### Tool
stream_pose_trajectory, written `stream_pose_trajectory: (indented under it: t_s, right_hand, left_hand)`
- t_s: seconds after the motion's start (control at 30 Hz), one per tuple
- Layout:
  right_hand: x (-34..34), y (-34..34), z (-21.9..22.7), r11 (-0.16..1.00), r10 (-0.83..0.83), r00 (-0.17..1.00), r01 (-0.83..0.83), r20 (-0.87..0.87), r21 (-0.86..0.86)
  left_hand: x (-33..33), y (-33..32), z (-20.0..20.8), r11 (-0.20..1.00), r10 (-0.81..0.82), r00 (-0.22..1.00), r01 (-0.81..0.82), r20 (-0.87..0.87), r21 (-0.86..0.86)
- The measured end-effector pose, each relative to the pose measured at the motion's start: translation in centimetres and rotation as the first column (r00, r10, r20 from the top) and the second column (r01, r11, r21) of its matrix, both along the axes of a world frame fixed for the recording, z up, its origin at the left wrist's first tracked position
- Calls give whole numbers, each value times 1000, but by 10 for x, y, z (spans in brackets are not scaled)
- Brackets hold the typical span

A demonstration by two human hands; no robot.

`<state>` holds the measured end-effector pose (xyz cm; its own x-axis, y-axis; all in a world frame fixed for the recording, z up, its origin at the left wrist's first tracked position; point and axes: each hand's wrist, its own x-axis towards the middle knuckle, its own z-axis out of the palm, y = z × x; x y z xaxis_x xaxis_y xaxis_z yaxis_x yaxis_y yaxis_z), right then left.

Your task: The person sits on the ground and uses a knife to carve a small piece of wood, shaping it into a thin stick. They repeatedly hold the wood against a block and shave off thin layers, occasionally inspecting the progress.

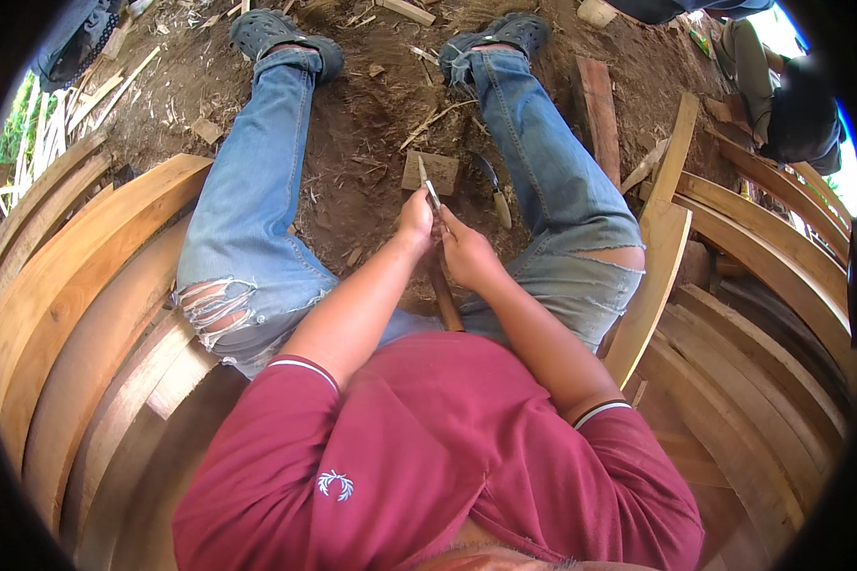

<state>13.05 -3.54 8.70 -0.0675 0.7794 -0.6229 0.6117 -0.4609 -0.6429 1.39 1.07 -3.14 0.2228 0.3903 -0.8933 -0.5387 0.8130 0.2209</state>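
Both of my hands meet between my knees, fingers closed. My left hand (pixel 414 219) grips a slim pale stick (pixel 422 169), whose narrow end points away from me. Beside it my right hand (pixel 468 255) is closed around a long-handled knife. Its bright metal blade (pixel 433 196) shows at the fingertips, and its brown wooden handle (pixel 445 300) runs back to my belly. My fingers hide where stick and blade meet. Just beyond, a small wooden block (pixel 438 168) lies on the soil. Right of it rests another knife (pixel 501 205) with a dark curved blade and light handle.
Curved-looking wooden boards (pixel 95 257) are stacked at my left, and more boards (pixel 771 247) at my right. A narrow plank (pixel 662 247) stands close to my right knee. Wood chips litter the dirt floor (pixel 371 105). Another person's dark clothing (pixel 805 114) shows at the far right.
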Motion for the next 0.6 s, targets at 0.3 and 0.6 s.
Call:
stream_pose_trajectory:
  t_s: [0.3, 0.6]
  right_hand:
    - [2, 0, 3, 998, 11, 1000, -12, -21, -64]
    - [-9, 1, -3, 998, 67, 995, -67, 69, -2]
  left_hand:
    - [3, -5, -4, 1000, 26, 1000, -26, -13, 5]
    - [24, -6, -27, 980, 39, 899, 50, -437, 191]
